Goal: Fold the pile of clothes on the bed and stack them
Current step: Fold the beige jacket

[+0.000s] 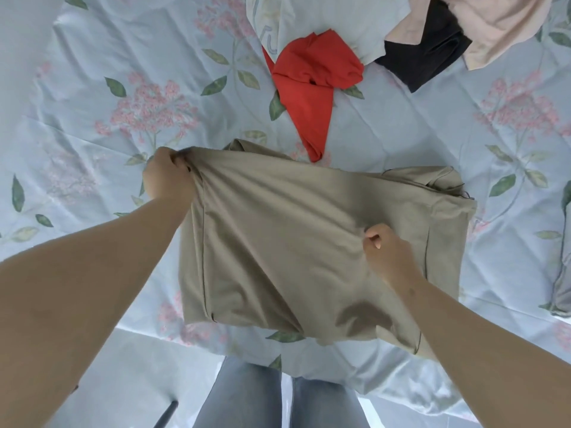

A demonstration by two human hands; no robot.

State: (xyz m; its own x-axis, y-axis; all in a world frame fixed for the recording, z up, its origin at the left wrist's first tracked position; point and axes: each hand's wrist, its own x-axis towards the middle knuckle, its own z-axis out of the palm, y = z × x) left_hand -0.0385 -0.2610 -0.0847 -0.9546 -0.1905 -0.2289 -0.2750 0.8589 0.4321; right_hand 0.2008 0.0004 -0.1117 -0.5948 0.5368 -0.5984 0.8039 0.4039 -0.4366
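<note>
A beige garment (278,242) lies partly folded on the bed's near edge, right in front of me. My left hand (168,177) grips its far left corner and lifts it off the sheet. My right hand (386,251) pinches a fold of the same garment near its right side. Beyond it lies the pile: a crumpled red garment (309,88), a white one (324,20), a black one (423,54) and a pale pink one (500,26) at the far right.
The bed is covered by a light blue sheet (108,88) with pink flowers and green leaves. A grey-green fabric item (564,273) lies at the right edge. My legs in grey jeans (247,396) stand against the bed's near edge.
</note>
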